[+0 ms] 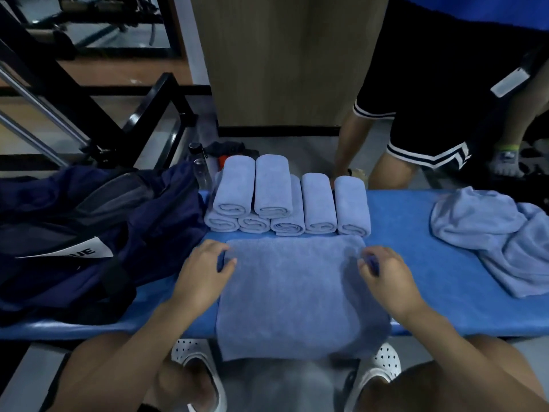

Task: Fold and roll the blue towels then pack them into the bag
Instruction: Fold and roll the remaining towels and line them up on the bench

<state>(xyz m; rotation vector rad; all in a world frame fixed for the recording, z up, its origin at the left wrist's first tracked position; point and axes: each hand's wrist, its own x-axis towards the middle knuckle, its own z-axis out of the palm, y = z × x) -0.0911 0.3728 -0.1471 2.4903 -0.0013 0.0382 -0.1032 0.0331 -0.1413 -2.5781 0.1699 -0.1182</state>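
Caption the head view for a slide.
Left hand and right hand pinch flat towel on bench; seven rolled towels behind.

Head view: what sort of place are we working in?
Most likely a gym or fitness studio: the flat towel lies on a blue padded bench, black metal equipment frames stand at the left, and a navy sports bag lies beside the rolled towels.

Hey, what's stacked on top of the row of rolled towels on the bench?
Two more rolled towels lie on the left end of the bottom row, covering most of three rolls there. Whatever lies behind the stack is hidden.
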